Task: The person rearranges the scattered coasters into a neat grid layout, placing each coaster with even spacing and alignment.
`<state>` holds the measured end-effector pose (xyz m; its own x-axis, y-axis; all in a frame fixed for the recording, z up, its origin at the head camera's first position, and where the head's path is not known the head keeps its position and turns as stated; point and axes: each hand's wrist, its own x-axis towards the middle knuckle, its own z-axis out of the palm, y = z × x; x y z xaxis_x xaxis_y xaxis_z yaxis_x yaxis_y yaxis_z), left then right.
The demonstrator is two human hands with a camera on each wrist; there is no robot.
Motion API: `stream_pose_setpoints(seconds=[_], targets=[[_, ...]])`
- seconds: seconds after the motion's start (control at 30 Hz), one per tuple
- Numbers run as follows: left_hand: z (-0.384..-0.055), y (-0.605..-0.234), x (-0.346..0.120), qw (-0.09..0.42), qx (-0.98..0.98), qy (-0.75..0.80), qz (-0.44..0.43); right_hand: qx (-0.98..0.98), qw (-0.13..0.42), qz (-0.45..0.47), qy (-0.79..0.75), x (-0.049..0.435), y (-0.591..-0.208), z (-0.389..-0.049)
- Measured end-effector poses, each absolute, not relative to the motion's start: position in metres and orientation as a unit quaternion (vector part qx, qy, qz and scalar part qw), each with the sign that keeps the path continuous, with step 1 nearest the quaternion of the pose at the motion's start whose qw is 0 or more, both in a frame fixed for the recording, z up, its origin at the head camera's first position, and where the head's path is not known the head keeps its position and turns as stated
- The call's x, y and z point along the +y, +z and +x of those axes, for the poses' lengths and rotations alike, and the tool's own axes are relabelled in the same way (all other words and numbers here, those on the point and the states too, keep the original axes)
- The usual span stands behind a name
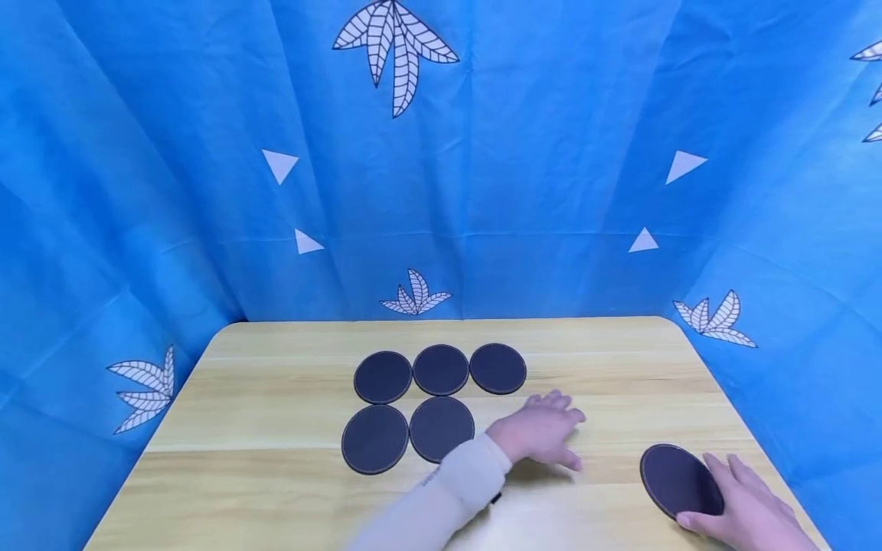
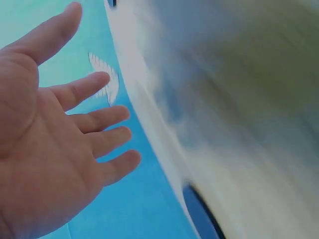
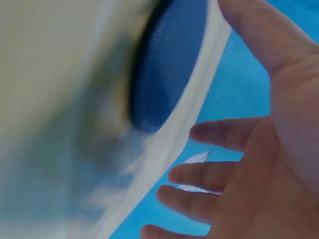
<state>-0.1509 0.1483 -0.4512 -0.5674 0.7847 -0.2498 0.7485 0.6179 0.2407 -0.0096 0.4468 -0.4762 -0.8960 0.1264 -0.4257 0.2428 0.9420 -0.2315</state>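
Several round dark coasters with stitched rims lie on the wooden table in the head view. Three form a back row, among them the middle coaster; two form a front row, one being the left coaster. My left hand hovers right of this group, fingers spread, holding nothing; its bare palm shows in the left wrist view. At the right, my right hand is beside a separate coaster, thumb and forefinger at its edge. In the right wrist view those fingers look straight, not curled round the coaster.
The light wooden table has rounded back corners. Blue cloth with white leaf and triangle prints hangs behind it and along both sides. My left sleeve crosses the front of the table close to the front-row coasters.
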Motion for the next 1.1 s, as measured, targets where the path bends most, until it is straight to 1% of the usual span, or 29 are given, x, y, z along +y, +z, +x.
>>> stream_pose_setpoints(seconds=[0.1, 0.17, 0.27, 0.4, 0.47, 0.57, 0.77, 0.87, 1.0, 1.1], targets=[[-0.138, -0.458, 0.179, 0.179, 0.882, 0.016, 0.435, 0.95, 0.243, 0.12, -0.155, 0.463, -0.486, 0.004], [-0.129, -0.462, 0.197, 0.179, 0.882, -0.011, 0.436, 0.946, 0.249, 0.13, -0.163, 0.47, -0.489, 0.01], [-0.118, -0.465, 0.218, 0.169, 0.884, -0.046, 0.434, 0.951, 0.224, 0.128, -0.168, 0.472, -0.493, 0.016], [-0.11, -0.466, 0.237, 0.14, 0.891, -0.073, 0.426, 0.97, 0.156, 0.095, -0.16, 0.469, -0.493, 0.018], [-0.109, -0.467, 0.243, 0.133, 0.895, -0.071, 0.42, 0.976, 0.127, 0.075, -0.158, 0.466, -0.492, 0.017], [-0.109, -0.471, 0.25, 0.126, 0.899, -0.07, 0.414, 0.98, 0.11, 0.063, -0.156, 0.463, -0.49, 0.015], [-0.11, -0.474, 0.256, 0.125, 0.901, -0.061, 0.41, 0.98, 0.1, 0.06, -0.16, 0.459, -0.495, 0.011], [-0.111, -0.475, 0.258, 0.128, 0.898, -0.055, 0.417, 0.979, 0.101, 0.06, -0.164, 0.456, -0.494, 0.01], [-0.112, -0.476, 0.26, 0.13, 0.895, -0.05, 0.423, 0.977, 0.121, 0.061, -0.167, 0.454, -0.494, 0.006], [-0.112, -0.477, 0.261, 0.132, 0.892, -0.052, 0.429, 0.977, 0.123, 0.056, -0.164, 0.453, -0.496, 0.004]])
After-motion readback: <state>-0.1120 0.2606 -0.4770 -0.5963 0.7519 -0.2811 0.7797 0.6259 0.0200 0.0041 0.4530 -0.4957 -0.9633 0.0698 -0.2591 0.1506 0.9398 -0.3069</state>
